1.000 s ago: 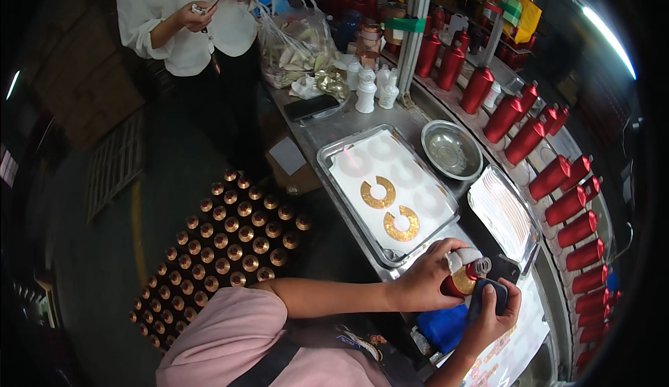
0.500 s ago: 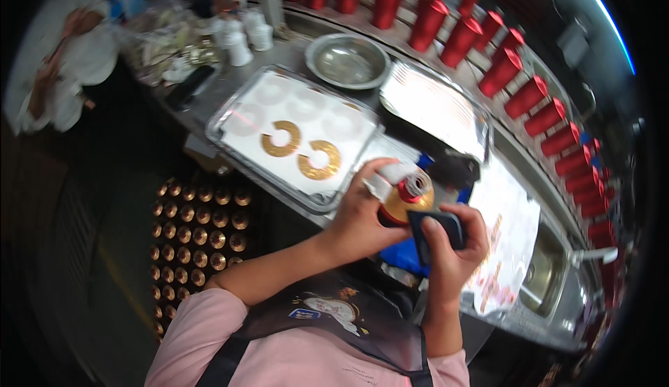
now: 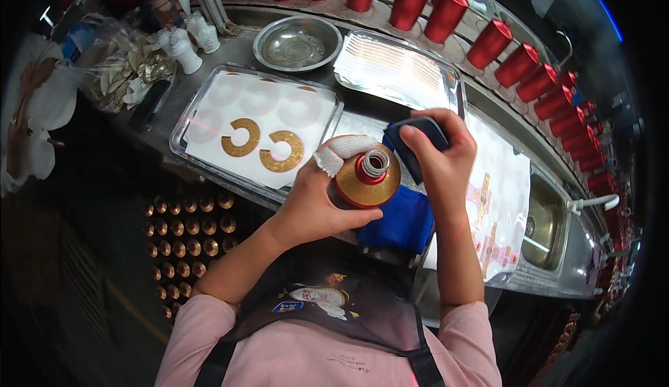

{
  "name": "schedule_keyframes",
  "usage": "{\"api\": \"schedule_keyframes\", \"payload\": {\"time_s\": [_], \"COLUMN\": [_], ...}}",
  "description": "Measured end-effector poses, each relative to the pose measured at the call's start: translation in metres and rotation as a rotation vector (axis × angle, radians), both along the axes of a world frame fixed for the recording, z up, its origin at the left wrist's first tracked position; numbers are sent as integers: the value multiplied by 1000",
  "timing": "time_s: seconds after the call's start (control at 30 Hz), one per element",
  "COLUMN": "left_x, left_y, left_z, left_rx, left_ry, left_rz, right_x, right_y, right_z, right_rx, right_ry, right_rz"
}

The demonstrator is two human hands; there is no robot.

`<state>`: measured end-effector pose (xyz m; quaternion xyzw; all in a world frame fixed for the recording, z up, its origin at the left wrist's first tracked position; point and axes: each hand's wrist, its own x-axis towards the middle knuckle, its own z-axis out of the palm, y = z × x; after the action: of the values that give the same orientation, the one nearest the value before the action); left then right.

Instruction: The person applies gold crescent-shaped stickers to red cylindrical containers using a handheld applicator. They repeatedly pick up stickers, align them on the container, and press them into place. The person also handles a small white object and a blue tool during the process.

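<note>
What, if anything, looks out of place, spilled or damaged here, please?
Nothing clearly stands out: the left hand grips the bottle, the right hand holds a dark pad, two gold C-shapes lie in the tray, and no spill or damage shows.

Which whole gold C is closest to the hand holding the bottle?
The lower gold C, on the right: it's nearer the left hand, while the upper gold C sits farther left.

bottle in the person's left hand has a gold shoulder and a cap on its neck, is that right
Not the cap: the head view shows a bare, threaded neck. The bottle is in the left hand and has a gold shoulder.
</note>
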<state>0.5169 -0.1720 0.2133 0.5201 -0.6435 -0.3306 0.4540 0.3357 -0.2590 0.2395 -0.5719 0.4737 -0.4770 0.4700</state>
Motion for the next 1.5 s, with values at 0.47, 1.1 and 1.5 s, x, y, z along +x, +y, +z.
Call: {"api": "schedule_keyframes", "payload": {"time_s": [0.47, 1.1, 1.5], "left_x": [27, 22, 20], "left_y": [-20, 8, 9], "left_z": [2, -1, -8], "left_rx": [159, 206, 110], "left_ry": [117, 288, 276], "left_rz": [-323, -303, -290], "right_x": [-3, -2, 9], "right_y": [-20, -16, -24], "right_z": [-22, -11, 7], "right_rx": [20, 88, 178], "right_ry": [59, -115, -64], "right_rz": [224, 269, 371]}}
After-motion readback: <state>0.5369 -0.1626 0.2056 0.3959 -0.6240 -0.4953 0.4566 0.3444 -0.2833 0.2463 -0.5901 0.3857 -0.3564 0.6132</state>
